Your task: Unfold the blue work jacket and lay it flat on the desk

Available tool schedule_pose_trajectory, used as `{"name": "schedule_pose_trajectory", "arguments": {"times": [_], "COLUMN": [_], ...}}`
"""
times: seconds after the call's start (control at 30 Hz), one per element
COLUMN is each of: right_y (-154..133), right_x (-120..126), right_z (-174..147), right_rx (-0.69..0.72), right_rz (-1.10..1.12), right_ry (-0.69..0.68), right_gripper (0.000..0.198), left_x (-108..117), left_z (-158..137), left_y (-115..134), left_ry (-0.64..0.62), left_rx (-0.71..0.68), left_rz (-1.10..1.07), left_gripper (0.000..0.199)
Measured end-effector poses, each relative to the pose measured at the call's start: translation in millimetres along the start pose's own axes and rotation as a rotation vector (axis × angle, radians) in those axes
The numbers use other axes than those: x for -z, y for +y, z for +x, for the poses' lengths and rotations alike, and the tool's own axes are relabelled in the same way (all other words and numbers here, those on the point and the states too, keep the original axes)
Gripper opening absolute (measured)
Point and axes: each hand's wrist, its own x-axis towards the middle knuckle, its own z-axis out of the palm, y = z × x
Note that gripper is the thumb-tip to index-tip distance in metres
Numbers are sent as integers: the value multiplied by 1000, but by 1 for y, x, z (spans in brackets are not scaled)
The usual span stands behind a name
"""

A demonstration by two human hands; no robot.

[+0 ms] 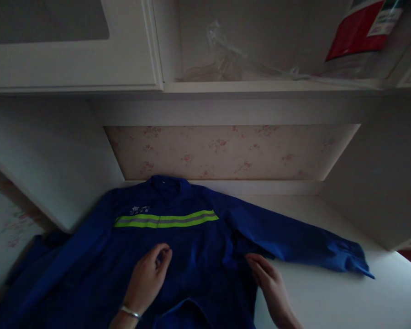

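A dark blue work jacket [195,246] lies spread flat on a white desk [345,297], back side up, with a yellow-green and grey reflective stripe [166,220] across the shoulders. Its right sleeve [304,244] stretches out over the desk; its left sleeve hangs off the desk's left side. My left hand [147,278], with a bracelet at the wrist, rests on the middle of the jacket, fingers curled and pinching the cloth. My right hand [269,281] lies flat, fingers on the jacket's right side edge under the sleeve.
The desk sits in a white alcove with a floral wallpaper back panel [233,153]. Above it, a shelf [260,87] holds clear plastic wrap and a red and white package [359,29]. A white cabinet door [68,41] is at upper left.
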Motion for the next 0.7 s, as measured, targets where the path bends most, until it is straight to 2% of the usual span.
{"name": "schedule_pose_trajectory", "arguments": {"times": [0.1, 0.17, 0.23, 0.37, 0.43, 0.7], "right_y": [16, 24, 29, 29, 26, 20], "right_x": [30, 39, 38, 25, 19, 18], "right_z": [12, 13, 11, 7, 7, 9], "right_rx": [58, 90, 121, 177, 182, 157], "right_rz": [-89, -174, -239, -410, -509, -766], "right_ry": [114, 137, 91, -130, -194, -225], "right_gripper": [47, 46, 46, 43, 40, 41], "left_x": [-30, -45, -54, -56, -54, -54], "left_z": [-4, -5, -5, -6, -6, -2], "left_y": [24, 24, 19, 11, 12, 13], "left_ry": [-114, -141, -151, -160, -168, -188], "left_rx": [-22, -32, -43, -63, -62, -44], "left_rz": [-14, 16, 22, 20, 17, 9], "left_gripper": [29, 27, 26, 26, 26, 28]}}
